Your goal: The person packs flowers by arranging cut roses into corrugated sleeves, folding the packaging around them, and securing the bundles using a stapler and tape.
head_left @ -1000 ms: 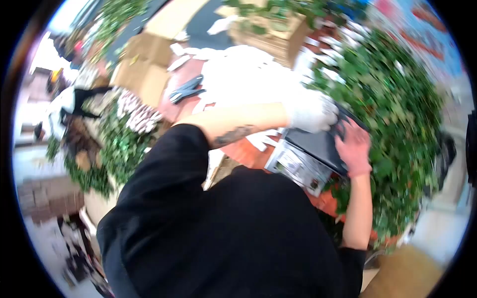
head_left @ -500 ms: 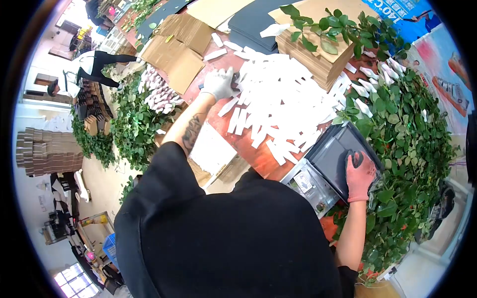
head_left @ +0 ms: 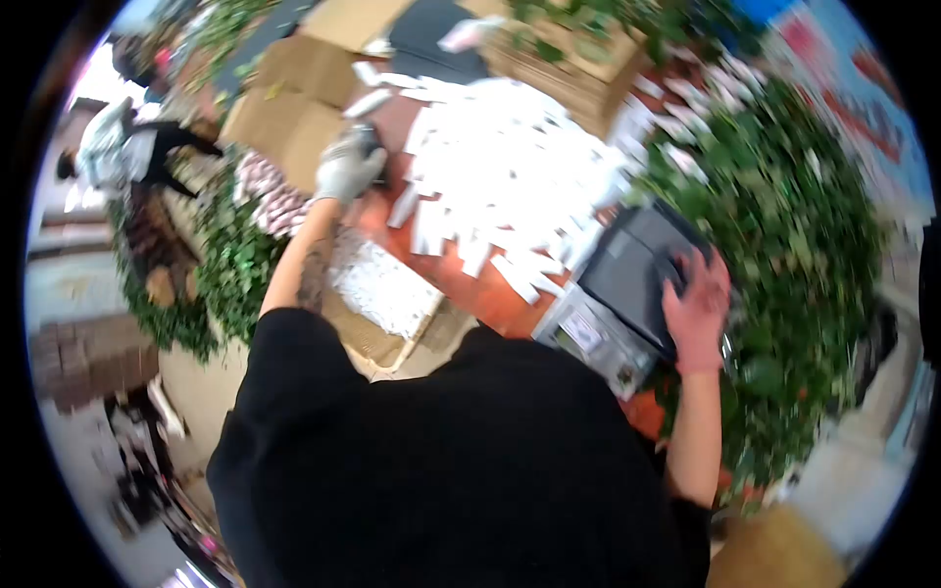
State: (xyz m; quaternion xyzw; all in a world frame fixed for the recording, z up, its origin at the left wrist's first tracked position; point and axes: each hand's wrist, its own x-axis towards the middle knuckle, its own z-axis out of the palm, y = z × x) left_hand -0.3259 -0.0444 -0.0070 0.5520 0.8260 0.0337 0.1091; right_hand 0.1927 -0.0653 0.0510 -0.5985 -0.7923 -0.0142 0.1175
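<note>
My left hand [head_left: 345, 171], in a pale glove, is over the table at the left edge of a wide pile of white paper strips [head_left: 510, 157]. Its fingers curl round something dark, too blurred to name. My right hand [head_left: 698, 304], in a pink glove with a dark palm side, is on the black top of a box-shaped machine [head_left: 637, 269]. Its thumb and fingers are apart. The machine's front section [head_left: 593, 333] is clear, with a white label inside.
Flattened cardboard [head_left: 289, 103] lies beyond my left hand, and a brown card stack [head_left: 564, 73] stands at the back. Leafy stems [head_left: 794, 274] heap up on the right. A white-topped box [head_left: 382, 289] is below my left forearm. Another person [head_left: 123, 147] is at far left.
My left hand has moved left, away from the strips, with the dark thing now showing more at its fingers. My right hand stays on the machine. The whole view has shifted and blurred.
</note>
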